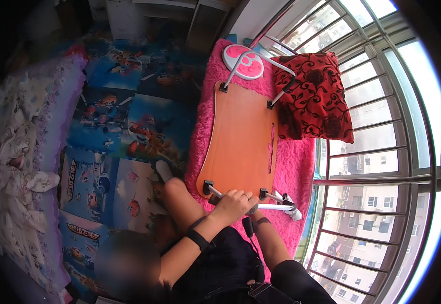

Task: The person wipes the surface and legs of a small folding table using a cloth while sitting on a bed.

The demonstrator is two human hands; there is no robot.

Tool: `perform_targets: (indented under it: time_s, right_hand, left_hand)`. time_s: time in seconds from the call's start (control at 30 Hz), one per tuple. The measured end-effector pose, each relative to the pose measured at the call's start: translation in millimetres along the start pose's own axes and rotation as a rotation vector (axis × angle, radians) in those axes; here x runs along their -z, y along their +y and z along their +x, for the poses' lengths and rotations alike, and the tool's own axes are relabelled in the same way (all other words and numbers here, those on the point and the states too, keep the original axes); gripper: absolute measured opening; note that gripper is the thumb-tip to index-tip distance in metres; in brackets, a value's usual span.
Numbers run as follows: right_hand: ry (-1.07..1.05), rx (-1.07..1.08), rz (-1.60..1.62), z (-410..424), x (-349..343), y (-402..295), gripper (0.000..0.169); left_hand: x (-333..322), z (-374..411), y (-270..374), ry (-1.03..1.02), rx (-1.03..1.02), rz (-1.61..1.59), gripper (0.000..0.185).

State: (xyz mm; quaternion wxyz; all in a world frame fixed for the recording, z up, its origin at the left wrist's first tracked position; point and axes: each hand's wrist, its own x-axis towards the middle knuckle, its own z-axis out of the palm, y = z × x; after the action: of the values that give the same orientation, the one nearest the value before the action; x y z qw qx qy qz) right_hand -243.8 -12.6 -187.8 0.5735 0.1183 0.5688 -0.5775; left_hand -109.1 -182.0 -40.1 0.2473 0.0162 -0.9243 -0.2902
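A folding lap table (243,133) lies upside down, its wood-look board flat and its white tubular legs standing up. My left hand (232,205), with a ring on one finger, is wrapped over the crossbar of the near leg frame (275,207). Some dark grey material (214,199), probably a cloth, shows on both sides of that hand. My right hand (258,215) is close under it, at the same bar; its fingers are mostly hidden. Beyond the board, the far leg frame (289,85) is unfolded, with a black sleeve at one corner.
The table rests on a pink shaggy rug (296,163). A red patterned cushion (315,97) and a pink-and-white round device (243,62) lie at its far end. A barred window (365,152) runs along the right. Left are cartoon-printed floor mats (102,117) and a bed (34,152).
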Motion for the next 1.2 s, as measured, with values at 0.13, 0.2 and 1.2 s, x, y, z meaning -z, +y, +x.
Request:
perform_targets:
  time_s: [0.13, 0.2, 1.2]
  right_hand:
    - [-0.096, -0.023, 0.018, 18.7, 16.2, 9.2, 0.028]
    - [-0.118, -0.023, 0.025, 21.9, 41.3, 14.5, 0.028]
    - [-0.334, 1.008, -1.155, -180.3, -45.4, 23.6, 0.05]
  left_hand:
    - [-6.8, -12.2, 10.7, 0.095, 0.087, 0.03, 0.007]
    - [-14.4, -10.0, 18.8, 0.143, 0.106, 0.055, 0.01]
    - [-44.1, -139.4, 95.3, 0.539, 0.508, -0.377, 0.061]
